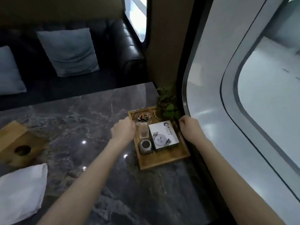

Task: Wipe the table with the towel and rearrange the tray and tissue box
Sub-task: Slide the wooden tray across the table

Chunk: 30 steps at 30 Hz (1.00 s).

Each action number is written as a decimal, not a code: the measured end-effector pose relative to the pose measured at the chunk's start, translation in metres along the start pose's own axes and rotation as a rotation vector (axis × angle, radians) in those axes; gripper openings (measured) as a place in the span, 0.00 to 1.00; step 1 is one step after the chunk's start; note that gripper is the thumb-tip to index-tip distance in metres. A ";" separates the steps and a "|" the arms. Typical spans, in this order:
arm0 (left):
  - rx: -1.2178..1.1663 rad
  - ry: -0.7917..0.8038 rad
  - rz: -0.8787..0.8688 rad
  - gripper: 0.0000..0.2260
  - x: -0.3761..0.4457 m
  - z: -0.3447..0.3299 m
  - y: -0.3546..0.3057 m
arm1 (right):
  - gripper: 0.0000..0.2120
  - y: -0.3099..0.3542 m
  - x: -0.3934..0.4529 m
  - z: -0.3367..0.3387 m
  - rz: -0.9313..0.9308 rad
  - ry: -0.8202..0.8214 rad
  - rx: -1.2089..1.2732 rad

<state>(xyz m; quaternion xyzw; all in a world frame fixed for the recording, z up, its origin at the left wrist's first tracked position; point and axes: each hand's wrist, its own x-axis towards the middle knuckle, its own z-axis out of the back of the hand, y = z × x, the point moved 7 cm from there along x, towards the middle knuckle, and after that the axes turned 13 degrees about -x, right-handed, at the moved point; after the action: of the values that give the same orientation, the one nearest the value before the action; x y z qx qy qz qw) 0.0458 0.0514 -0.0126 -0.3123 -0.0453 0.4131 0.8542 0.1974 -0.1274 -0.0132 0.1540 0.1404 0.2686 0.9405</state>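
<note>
Fingers of the left hand (124, 130) curled over the tray's (164, 161) left rim, clamped on it as far as can be judged, fingertips hidden behind the knuckles. Fingers of the right hand (189, 127) folded in a loose fist at the right rim; whether gripping the wood or only pressed against it, cannot tell. Both wrists bent slightly downward, forearms stretched long and nearly parallel from the near edge of the table (81, 114), elbows out of sight.

Tray sitting at the table's far right side, close against the window wall, loaded with a white box (163, 135), a small round jar (145, 145), a clear holder (142, 131), a cluttered dish at the back and a leafy plant (167, 103) at the far corner. Wooden tissue box (17, 143) well apart at the left edge; white towel (21, 190) lying at the near left, untouched by either hand.

Best done level: lifting or sliding with equal effort on both rims, slowly, keeping the plant and jar from tipping. Worth firming the right-hand hold first. Probably tray placement in progress, tissue box next.
</note>
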 end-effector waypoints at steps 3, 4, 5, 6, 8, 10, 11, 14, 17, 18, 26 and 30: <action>-0.018 0.011 0.093 0.14 0.001 -0.023 0.022 | 0.15 -0.017 -0.005 -0.028 -0.111 0.023 0.076; -0.045 0.019 0.113 0.14 0.000 -0.032 0.030 | 0.16 -0.021 -0.009 -0.040 -0.122 0.043 0.083; -0.071 0.031 0.134 0.13 -0.001 -0.042 0.037 | 0.17 -0.025 -0.010 -0.053 -0.125 0.049 0.090; -0.090 0.032 0.140 0.13 0.000 -0.051 0.042 | 0.19 -0.032 -0.011 -0.065 -0.133 0.040 0.083; -0.096 0.024 0.112 0.13 0.001 -0.064 0.048 | 0.23 -0.043 -0.010 -0.085 -0.144 0.026 0.033; -0.099 0.016 0.115 0.13 0.000 -0.075 0.054 | 0.25 -0.054 -0.010 -0.103 -0.177 0.052 0.009; -0.113 0.020 0.128 0.14 0.000 -0.081 0.057 | 0.25 -0.057 -0.009 -0.108 -0.202 0.059 0.051; -0.185 0.040 0.147 0.14 -0.001 -0.091 0.062 | 0.25 -0.059 -0.009 -0.108 -0.206 -0.021 0.073; -0.240 0.039 0.158 0.12 0.006 -0.099 0.065 | 0.24 -0.058 -0.010 -0.106 -0.203 -0.146 0.040; -0.239 0.025 0.155 0.12 0.006 -0.097 0.066 | 0.24 -0.058 -0.011 -0.105 -0.209 -0.165 0.051; -0.172 -0.032 0.115 0.12 0.019 -0.095 0.067 | 0.25 -0.059 -0.007 -0.112 -0.249 -0.158 -0.052; -0.119 -0.015 0.097 0.12 0.023 -0.093 0.065 | 0.22 -0.070 -0.003 -0.111 -0.329 -0.094 0.059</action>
<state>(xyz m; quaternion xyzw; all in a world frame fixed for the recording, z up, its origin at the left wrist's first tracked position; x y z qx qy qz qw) 0.0481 0.0524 -0.1285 -0.3613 -0.0613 0.4530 0.8127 0.1887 -0.1624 -0.1394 0.1686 0.1275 0.0994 0.9723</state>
